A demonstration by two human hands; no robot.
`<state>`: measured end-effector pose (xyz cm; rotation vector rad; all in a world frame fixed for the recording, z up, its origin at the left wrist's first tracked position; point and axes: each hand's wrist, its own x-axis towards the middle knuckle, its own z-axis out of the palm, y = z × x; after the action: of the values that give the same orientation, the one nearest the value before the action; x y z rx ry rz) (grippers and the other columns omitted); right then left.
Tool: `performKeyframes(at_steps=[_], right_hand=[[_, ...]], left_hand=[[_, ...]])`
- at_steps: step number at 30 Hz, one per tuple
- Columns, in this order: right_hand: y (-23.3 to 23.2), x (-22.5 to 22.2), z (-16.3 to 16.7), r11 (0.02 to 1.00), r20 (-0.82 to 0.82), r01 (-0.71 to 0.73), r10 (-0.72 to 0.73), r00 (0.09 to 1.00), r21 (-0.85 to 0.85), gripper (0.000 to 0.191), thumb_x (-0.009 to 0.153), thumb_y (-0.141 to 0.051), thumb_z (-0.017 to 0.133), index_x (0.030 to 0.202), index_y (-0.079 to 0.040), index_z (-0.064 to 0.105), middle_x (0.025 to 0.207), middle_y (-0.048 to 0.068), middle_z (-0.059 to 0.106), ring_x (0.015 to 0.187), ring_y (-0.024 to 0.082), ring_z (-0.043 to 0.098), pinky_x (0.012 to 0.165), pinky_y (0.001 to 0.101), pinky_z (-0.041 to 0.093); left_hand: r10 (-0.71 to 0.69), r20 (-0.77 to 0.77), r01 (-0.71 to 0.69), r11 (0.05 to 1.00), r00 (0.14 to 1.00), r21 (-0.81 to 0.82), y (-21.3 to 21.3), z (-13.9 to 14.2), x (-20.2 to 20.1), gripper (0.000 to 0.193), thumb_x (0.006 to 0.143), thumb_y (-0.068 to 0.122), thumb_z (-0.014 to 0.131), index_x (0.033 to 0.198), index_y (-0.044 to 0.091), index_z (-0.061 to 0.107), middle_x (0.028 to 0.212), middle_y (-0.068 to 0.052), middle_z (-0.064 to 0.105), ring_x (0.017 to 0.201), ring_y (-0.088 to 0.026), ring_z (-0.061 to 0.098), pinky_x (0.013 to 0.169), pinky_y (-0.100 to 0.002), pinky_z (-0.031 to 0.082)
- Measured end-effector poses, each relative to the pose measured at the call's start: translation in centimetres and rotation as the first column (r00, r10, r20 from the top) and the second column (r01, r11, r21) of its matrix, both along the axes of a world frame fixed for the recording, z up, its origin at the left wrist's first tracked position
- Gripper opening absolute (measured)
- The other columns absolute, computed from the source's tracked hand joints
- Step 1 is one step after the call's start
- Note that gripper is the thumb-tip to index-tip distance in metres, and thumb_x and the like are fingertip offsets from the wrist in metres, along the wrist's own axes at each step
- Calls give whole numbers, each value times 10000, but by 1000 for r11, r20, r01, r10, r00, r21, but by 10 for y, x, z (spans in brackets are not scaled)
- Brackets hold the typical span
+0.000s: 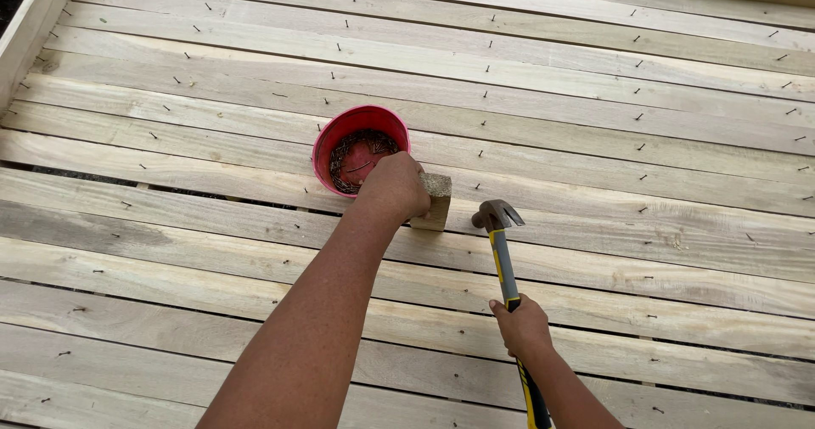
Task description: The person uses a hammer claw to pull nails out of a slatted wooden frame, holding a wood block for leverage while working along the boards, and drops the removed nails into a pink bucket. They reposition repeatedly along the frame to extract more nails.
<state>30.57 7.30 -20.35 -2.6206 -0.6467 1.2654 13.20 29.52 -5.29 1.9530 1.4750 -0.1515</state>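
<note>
Your left hand (393, 187) grips the block (436, 200) upright, probably as a spacer; bowl (361, 149) just behind. Right hand (522, 327) fingers wrap the hammer (503, 251), head beside the block.

A: Position of the bowl (361, 149)?

B: On the plank deck (594, 251), left of centre. Nails (356, 159) lie in it.

A: The wooden block (437, 200)?

B: Just right of the bowl, standing on the planks. Left hand (392, 185) rests on it, between bowl and block.

A: Hammer (508, 263)?

B: Right of the block, head near it on the deck, handle running back toward the person. Right hand (522, 325) grips the handle, nearer than the left.

A: Elsewhere?

B: Part-driven nails (638, 117) stand in rows across the planks, behind and to both sides. A frame board (30, 30) edges the far left.
</note>
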Motion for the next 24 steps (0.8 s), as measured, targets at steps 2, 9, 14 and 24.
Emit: performKeyframes(at_steps=[2, 9, 14, 24], right_hand=[[5, 8, 3, 1000, 41, -19, 18, 999, 23, 401, 959, -465, 688, 961, -68, 629, 675, 63, 638, 506, 168, 593, 514, 366, 540], [5, -1, 3, 946, 103, 73, -110, 989, 315, 403, 960, -469, 702, 944, -67, 707, 673, 59, 612, 543, 152, 545, 524, 368, 522], [12, 6, 7, 999, -40, 23, -22, 999, 26, 334, 966, -393, 694, 992, -69, 616, 613, 53, 590, 469, 179, 571, 459, 358, 527], [6, -3, 1, 993, 8, 89, -90, 996, 76, 331, 964, -365, 693, 866, -71, 576, 585, 48, 580, 434, 168, 570, 432, 348, 531]], left_hand=[[-28, -24, 28, 1000, 999, -12, 0, -1, -1, 486, 712, 162, 904, 1171, 73, 770, 1179, -181, 752, 1134, -316, 714, 1014, -442, 571], [7, 9, -7, 1000, 1000, -18, -2, -1, -2, 626, 684, 137, 919, 1273, 103, 709, 1218, -163, 729, 1149, -299, 702, 1015, -430, 559], [30, 30, -29, 999, 999, -36, -5, 2, -1, 676, 686, 121, 911, 1323, 122, 687, 1234, -161, 726, 1153, -285, 708, 1015, -397, 569], [46, 47, -44, 998, 998, -45, -7, 3, 0, 644, 694, 113, 906, 1304, 121, 701, 1256, -160, 716, 1175, -283, 692, 1026, -400, 562]])
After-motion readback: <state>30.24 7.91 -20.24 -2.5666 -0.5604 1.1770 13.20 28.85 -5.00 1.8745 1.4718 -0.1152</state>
